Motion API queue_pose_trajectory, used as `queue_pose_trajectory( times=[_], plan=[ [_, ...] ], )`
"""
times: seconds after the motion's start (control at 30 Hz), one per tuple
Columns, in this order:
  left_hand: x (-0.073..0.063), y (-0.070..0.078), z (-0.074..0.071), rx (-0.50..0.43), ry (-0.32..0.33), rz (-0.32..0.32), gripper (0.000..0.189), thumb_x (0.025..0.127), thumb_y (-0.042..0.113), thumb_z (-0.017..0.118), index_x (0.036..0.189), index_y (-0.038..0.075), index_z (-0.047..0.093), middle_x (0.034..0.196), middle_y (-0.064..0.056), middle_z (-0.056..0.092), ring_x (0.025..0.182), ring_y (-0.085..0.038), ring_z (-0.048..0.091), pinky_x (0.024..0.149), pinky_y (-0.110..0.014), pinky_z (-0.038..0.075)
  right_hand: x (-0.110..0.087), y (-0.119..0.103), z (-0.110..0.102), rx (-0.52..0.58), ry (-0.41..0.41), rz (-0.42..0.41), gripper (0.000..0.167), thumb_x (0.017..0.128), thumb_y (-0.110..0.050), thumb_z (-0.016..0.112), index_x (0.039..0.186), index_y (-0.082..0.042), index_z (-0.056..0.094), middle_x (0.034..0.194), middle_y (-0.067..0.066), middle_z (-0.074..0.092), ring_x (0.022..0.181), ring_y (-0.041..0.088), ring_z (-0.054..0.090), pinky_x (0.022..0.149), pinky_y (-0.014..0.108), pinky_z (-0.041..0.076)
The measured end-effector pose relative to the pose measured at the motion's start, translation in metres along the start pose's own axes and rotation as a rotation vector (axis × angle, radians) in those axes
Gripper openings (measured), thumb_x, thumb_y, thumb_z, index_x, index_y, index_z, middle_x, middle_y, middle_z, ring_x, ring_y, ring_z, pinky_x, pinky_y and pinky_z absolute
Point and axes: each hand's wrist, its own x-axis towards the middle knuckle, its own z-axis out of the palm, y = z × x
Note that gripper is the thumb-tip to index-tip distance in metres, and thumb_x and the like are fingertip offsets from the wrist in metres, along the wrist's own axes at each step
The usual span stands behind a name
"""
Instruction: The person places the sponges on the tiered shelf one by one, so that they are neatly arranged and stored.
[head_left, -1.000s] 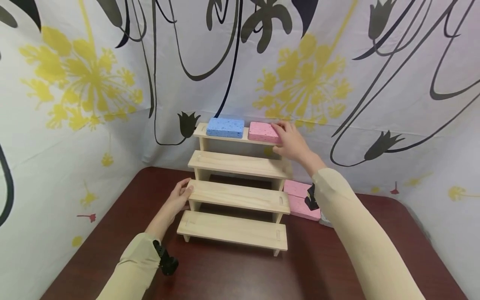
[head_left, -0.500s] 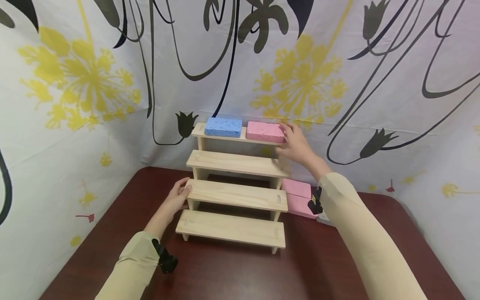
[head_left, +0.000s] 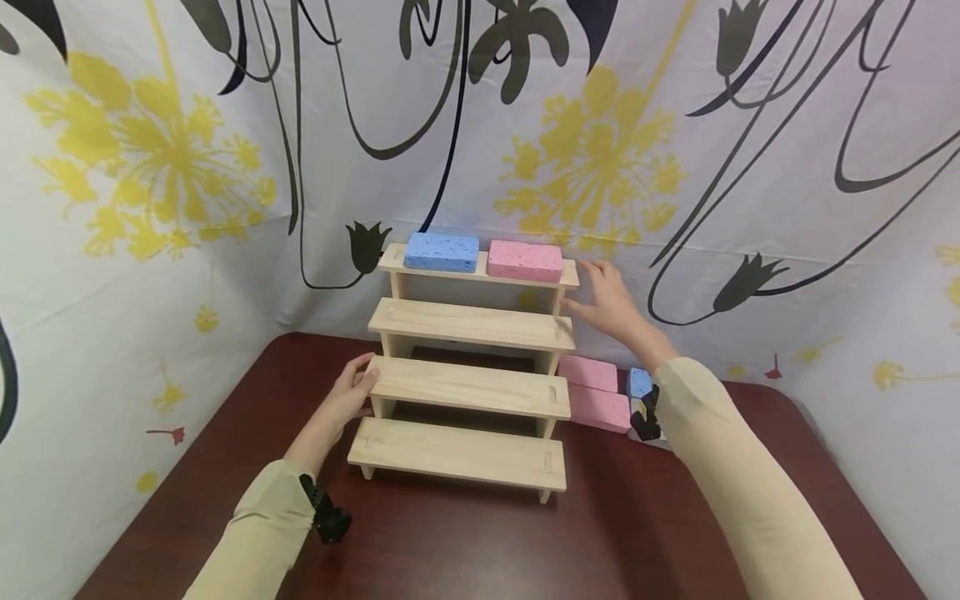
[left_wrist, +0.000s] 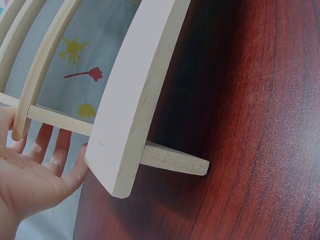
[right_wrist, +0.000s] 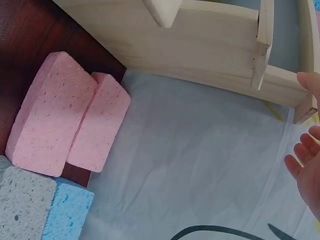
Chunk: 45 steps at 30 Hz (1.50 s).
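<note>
A wooden step shelf (head_left: 471, 386) with several tiers stands on the table. On its top tier a blue sponge (head_left: 441, 252) and a pink sponge (head_left: 524, 261) lie side by side. My left hand (head_left: 347, 394) holds the shelf's left end, thumb at the edge of the second tier from the bottom; the left wrist view shows its fingers (left_wrist: 61, 152) behind the side support. Beside the top tier's right end is my right hand (head_left: 611, 304), apart from the pink sponge, fingers loose and holding nothing. In the right wrist view its thumb (right_wrist: 308, 81) is right at the tier's end.
To the right of the shelf two pink sponges (right_wrist: 52, 115) (right_wrist: 100, 122) lie against each other on the dark red table (head_left: 450, 542). A grey sponge (right_wrist: 27, 202) and another blue sponge (right_wrist: 67, 210) sit by them. Patterned white cloth (head_left: 225, 275) encloses the back and sides.
My right hand has let go of the pink sponge on the top tier and moved right, off it. My left hand stays at the shelf's left end.
</note>
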Motion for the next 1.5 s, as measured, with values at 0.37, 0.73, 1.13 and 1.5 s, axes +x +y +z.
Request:
queue_pose_trajectory(
  times=[0.37, 0.73, 1.13, 1.5],
  plan=[
    [0.000, 0.001, 0.001, -0.012, -0.006, -0.019, 0.055, 0.099, 0.033, 0.034, 0.147, 0.018, 0.011, 0.147, -0.022, 0.025, 0.128, -0.041, 0.037, 0.098, -0.056, 0.038, -0.013, 0.021, 0.011, 0.066, -0.047, 0.053, 0.075, 0.089, -0.037, 0.057, 0.141, 0.006, 0.024, 0.138, 0.030, 0.027, 0.128, 0.042, 0.026, 0.106, 0.055, 0.024],
    [-0.003, 0.005, 0.000, -0.022, -0.010, -0.029, 0.055, 0.099, 0.032, 0.034, 0.147, 0.018, 0.010, 0.148, -0.022, 0.023, 0.129, -0.040, 0.035, 0.099, -0.056, 0.038, -0.035, 0.046, 0.025, 0.105, -0.082, 0.118, 0.072, 0.090, -0.036, 0.055, 0.139, 0.008, 0.026, 0.135, 0.030, 0.031, 0.122, 0.042, 0.033, 0.101, 0.056, 0.030],
    [0.001, 0.004, 0.001, 0.004, -0.018, -0.022, 0.055, 0.099, 0.032, 0.034, 0.147, 0.017, 0.010, 0.147, -0.023, 0.024, 0.128, -0.041, 0.036, 0.097, -0.055, 0.039, -0.070, 0.081, 0.035, 0.098, -0.146, 0.218, 0.072, 0.090, -0.036, 0.056, 0.138, 0.008, 0.026, 0.132, 0.031, 0.032, 0.121, 0.045, 0.033, 0.098, 0.059, 0.032],
    [0.000, 0.004, -0.003, 0.027, -0.035, -0.006, 0.058, 0.099, 0.033, 0.034, 0.148, 0.016, 0.007, 0.148, -0.024, 0.021, 0.130, -0.042, 0.033, 0.097, -0.054, 0.040, -0.104, 0.112, 0.040, 0.068, -0.168, 0.221, 0.068, 0.089, -0.034, 0.057, 0.132, 0.013, 0.034, 0.128, 0.034, 0.037, 0.118, 0.048, 0.036, 0.096, 0.060, 0.033]
  ],
)
